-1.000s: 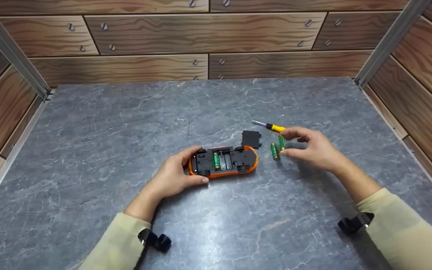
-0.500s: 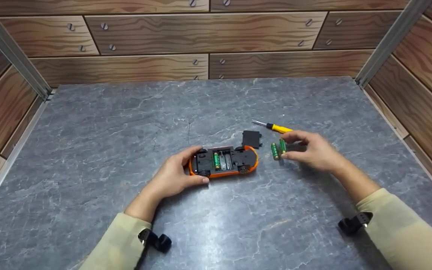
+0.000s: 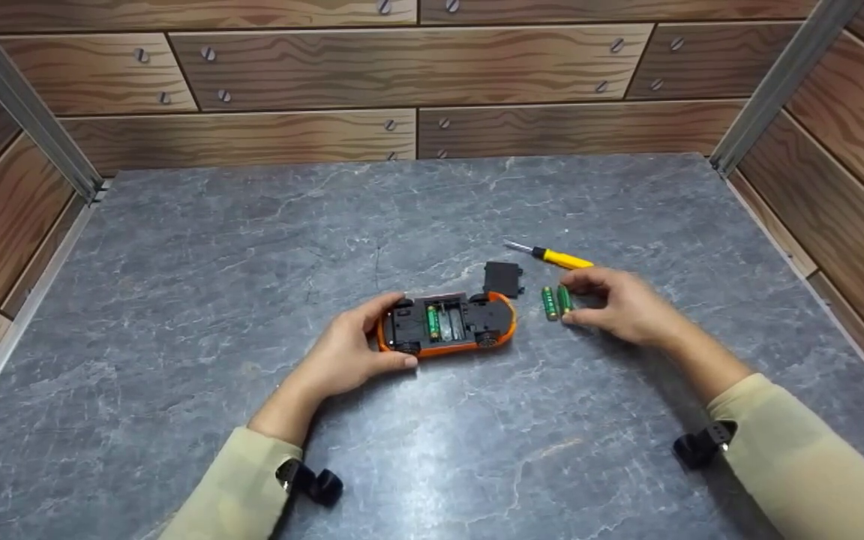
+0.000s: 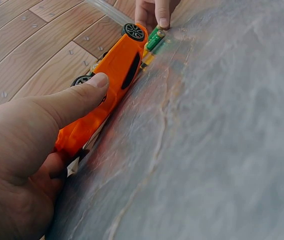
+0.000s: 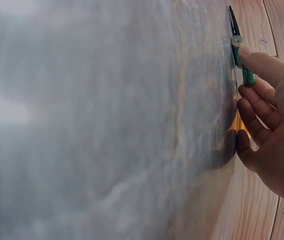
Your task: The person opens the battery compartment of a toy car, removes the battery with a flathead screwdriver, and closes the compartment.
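Observation:
An orange toy car [image 3: 447, 347] lies upside down, its battery compartment uncovered and facing up. One green battery [image 3: 433, 322] sits in the left part of that compartment. My left hand [image 3: 349, 345] grips the car's left end, with the thumb on the near side, as the left wrist view also shows. To the right, my right hand [image 3: 627, 307] pinches a second green battery [image 3: 565, 300] between thumb and fingertips, low at the table. Another green battery [image 3: 549, 303] lies just left of it, nearly parallel. A black battery cover [image 3: 503, 279] rests behind the car's right end.
A screwdriver [image 3: 563, 259] with a yellow handle lies behind the batteries, its tip pointing left. The grey marbled table [image 3: 252, 225] is bordered by wood-patterned walls [image 3: 417, 67] at the back and sides.
My right hand has shifted slightly toward me, bringing its battery down alongside the other loose one. More of the screwdriver's handle shows. The left hand and the car have stayed still.

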{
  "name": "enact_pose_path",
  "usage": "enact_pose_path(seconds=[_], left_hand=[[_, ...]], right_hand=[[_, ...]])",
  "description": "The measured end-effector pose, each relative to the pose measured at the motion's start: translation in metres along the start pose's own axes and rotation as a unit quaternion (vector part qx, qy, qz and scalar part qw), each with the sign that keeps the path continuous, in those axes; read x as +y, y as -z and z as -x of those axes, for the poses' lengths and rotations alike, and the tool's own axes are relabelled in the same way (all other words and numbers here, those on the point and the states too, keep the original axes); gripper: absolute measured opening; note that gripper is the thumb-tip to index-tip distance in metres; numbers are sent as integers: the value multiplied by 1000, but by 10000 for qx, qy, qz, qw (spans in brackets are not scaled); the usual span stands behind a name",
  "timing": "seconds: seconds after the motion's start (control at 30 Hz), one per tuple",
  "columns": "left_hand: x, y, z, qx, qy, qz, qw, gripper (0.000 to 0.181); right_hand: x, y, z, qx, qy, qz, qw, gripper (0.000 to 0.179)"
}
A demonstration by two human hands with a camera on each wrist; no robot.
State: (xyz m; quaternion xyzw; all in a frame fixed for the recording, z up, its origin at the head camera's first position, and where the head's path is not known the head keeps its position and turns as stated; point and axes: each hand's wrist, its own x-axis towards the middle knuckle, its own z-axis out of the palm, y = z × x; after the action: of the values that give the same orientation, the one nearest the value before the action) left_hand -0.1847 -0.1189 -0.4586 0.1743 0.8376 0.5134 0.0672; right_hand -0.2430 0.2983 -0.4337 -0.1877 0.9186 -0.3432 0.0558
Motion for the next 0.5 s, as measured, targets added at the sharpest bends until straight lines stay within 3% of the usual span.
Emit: enact_pose_path(seconds=[0.5], left_hand=[[-1, 0, -1, -17, -36, 5, 10000, 97]], right_hand=[[1, -2, 0, 91, 278, 201, 9994, 51]])
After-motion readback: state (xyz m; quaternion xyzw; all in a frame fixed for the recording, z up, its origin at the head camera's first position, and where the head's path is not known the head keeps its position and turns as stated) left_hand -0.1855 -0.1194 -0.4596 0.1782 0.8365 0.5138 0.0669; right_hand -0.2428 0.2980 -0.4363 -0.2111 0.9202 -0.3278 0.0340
